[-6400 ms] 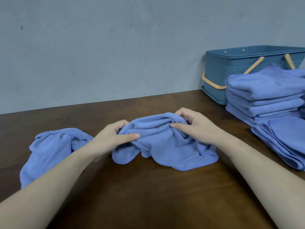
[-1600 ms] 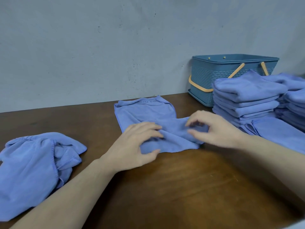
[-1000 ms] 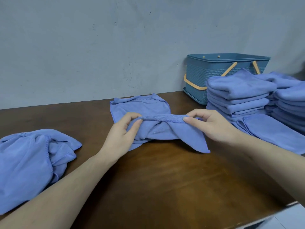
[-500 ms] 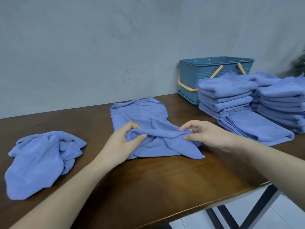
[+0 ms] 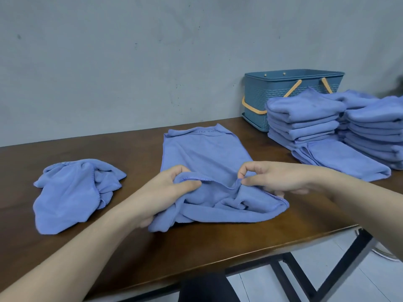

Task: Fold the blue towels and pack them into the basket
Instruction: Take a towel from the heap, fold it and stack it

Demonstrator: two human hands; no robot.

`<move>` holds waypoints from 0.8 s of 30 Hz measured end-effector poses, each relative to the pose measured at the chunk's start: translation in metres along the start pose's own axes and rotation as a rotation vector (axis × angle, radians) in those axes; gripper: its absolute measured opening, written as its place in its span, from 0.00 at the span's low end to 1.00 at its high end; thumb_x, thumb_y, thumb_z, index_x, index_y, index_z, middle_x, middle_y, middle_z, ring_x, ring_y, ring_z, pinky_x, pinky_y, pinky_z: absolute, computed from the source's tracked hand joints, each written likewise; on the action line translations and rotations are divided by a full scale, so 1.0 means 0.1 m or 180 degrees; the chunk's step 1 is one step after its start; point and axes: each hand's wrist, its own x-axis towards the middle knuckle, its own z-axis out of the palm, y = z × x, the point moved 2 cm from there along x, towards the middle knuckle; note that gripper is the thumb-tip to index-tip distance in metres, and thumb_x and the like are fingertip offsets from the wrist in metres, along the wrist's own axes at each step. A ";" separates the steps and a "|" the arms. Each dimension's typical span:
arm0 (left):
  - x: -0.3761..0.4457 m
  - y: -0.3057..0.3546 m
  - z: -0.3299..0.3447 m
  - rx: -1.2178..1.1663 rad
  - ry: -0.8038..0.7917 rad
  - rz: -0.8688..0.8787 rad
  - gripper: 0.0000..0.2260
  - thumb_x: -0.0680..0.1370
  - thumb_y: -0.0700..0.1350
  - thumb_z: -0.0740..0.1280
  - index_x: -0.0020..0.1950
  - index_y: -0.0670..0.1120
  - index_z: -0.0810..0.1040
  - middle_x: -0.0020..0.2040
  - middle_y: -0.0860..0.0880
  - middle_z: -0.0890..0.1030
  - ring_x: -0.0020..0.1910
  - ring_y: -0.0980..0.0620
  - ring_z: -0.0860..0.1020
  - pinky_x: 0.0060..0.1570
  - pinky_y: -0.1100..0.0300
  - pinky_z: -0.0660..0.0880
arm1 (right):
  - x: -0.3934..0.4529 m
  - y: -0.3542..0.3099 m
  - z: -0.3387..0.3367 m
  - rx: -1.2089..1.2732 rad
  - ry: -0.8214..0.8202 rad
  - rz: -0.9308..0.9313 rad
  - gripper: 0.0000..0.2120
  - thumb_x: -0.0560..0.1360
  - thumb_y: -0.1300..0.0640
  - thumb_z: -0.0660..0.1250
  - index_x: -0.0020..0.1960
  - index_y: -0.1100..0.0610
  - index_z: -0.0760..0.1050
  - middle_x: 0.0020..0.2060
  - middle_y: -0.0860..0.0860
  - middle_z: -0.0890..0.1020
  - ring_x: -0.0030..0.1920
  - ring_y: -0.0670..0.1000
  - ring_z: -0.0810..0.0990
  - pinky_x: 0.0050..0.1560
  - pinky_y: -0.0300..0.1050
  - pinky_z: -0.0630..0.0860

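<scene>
- Toward the near edge of the wooden table (image 5: 152, 251), midway along it, the towel being folded (image 5: 207, 158) lies partly flat, its far half spread toward the wall and its near hem lifted and bunched.
- Thumb and curled fingers of the left hand (image 5: 168, 192) grip the hem at its left end; the right hand (image 5: 277, 179) pinches the same hem further right between thumb and forefinger, other fingers tucked over the cloth. Held at two points like this, the edge looks ready to be straightened or carried over for a fold.
- At the table's left end, well apart, a crumpled towel (image 5: 72, 192) waits unfolded.
- Near the right end, one folded towel (image 5: 342, 160) lies flat in front of two stacks of folded towels (image 5: 305, 118), probably staged there for packing.
- Behind the stacks, against the wall at the far right corner, stands the blue basket (image 5: 272, 88) with orange handles hanging down; its inside cannot be seen, so whether anything is packed I cannot tell.
</scene>
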 end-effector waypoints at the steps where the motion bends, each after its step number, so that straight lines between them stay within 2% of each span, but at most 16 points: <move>1: 0.02 0.02 -0.03 -0.0009 0.0036 -0.0017 0.07 0.78 0.48 0.71 0.44 0.49 0.75 0.36 0.50 0.77 0.37 0.53 0.75 0.41 0.55 0.69 | 0.01 -0.03 -0.01 -0.0005 0.0056 -0.0030 0.04 0.83 0.52 0.63 0.52 0.50 0.75 0.32 0.52 0.66 0.27 0.48 0.62 0.26 0.41 0.61; 4: 0.15 0.04 -0.11 0.0013 0.0379 0.0033 0.04 0.78 0.42 0.69 0.47 0.46 0.74 0.39 0.47 0.76 0.39 0.51 0.74 0.41 0.54 0.70 | 0.13 -0.11 -0.10 0.0046 0.0637 -0.0242 0.04 0.83 0.54 0.63 0.50 0.51 0.75 0.36 0.50 0.72 0.30 0.46 0.66 0.32 0.40 0.65; 6: 0.31 0.04 -0.17 0.0009 0.0700 0.0154 0.04 0.79 0.42 0.68 0.48 0.45 0.74 0.41 0.45 0.76 0.41 0.52 0.75 0.42 0.55 0.70 | 0.29 -0.14 -0.19 0.0083 0.1133 -0.0314 0.05 0.82 0.53 0.64 0.49 0.50 0.76 0.36 0.48 0.74 0.34 0.48 0.69 0.36 0.43 0.67; 9: 0.59 0.07 -0.23 -0.0107 0.1144 0.0388 0.04 0.79 0.43 0.67 0.50 0.43 0.76 0.47 0.44 0.80 0.43 0.52 0.76 0.44 0.56 0.72 | 0.61 -0.19 -0.32 0.0070 0.1691 -0.0386 0.05 0.81 0.53 0.64 0.47 0.49 0.77 0.39 0.52 0.78 0.37 0.50 0.73 0.38 0.45 0.69; 11: 0.78 0.08 -0.28 -0.0266 0.1407 0.0452 0.02 0.80 0.43 0.66 0.50 0.45 0.76 0.47 0.49 0.81 0.42 0.55 0.77 0.42 0.63 0.73 | 0.82 -0.26 -0.40 0.0027 0.2006 -0.0477 0.05 0.80 0.54 0.64 0.47 0.48 0.77 0.46 0.51 0.82 0.43 0.48 0.76 0.44 0.45 0.71; 13: 0.95 0.07 -0.34 -0.0364 0.1624 0.0453 0.01 0.81 0.44 0.65 0.50 0.47 0.76 0.45 0.53 0.80 0.40 0.59 0.76 0.37 0.69 0.72 | 0.99 -0.35 -0.46 0.0019 0.2203 -0.0625 0.05 0.81 0.56 0.64 0.48 0.50 0.77 0.48 0.48 0.82 0.47 0.47 0.76 0.46 0.40 0.71; 16: 1.17 -0.05 -0.41 0.0286 0.1668 0.0632 0.03 0.81 0.44 0.63 0.50 0.47 0.75 0.45 0.56 0.78 0.41 0.59 0.75 0.38 0.69 0.70 | 1.18 -0.38 -0.50 0.0172 0.2194 -0.0611 0.01 0.79 0.54 0.67 0.48 0.49 0.76 0.46 0.44 0.79 0.46 0.44 0.76 0.42 0.37 0.70; 18: 1.24 -0.22 -0.42 0.1090 0.1424 0.0876 0.04 0.82 0.44 0.63 0.48 0.47 0.74 0.44 0.52 0.79 0.43 0.54 0.76 0.41 0.63 0.70 | 1.24 -0.32 -0.47 0.0105 0.1977 -0.0472 0.07 0.76 0.51 0.72 0.52 0.50 0.76 0.45 0.44 0.78 0.43 0.43 0.75 0.40 0.38 0.69; 20: 1.28 -0.42 -0.39 0.1856 0.0985 0.0962 0.06 0.83 0.47 0.62 0.48 0.48 0.74 0.44 0.51 0.79 0.44 0.50 0.77 0.43 0.55 0.72 | 1.25 -0.21 -0.42 -0.0245 0.1708 -0.0326 0.15 0.74 0.51 0.74 0.58 0.51 0.75 0.45 0.46 0.78 0.42 0.47 0.77 0.41 0.40 0.71; 22: 1.25 -0.54 -0.37 0.2183 0.0662 0.0836 0.07 0.84 0.50 0.60 0.53 0.51 0.76 0.45 0.53 0.80 0.43 0.51 0.78 0.42 0.57 0.73 | 1.24 -0.06 -0.39 -0.0584 0.1430 -0.0237 0.22 0.74 0.49 0.75 0.63 0.50 0.72 0.52 0.48 0.80 0.50 0.50 0.80 0.52 0.44 0.76; 24: 1.21 -0.56 -0.37 0.2229 0.0584 0.0781 0.07 0.84 0.50 0.59 0.56 0.53 0.76 0.46 0.55 0.81 0.43 0.53 0.77 0.39 0.64 0.70 | 1.19 0.05 -0.37 -0.0697 0.1209 -0.0210 0.28 0.72 0.42 0.76 0.67 0.49 0.72 0.59 0.46 0.79 0.59 0.46 0.79 0.64 0.45 0.75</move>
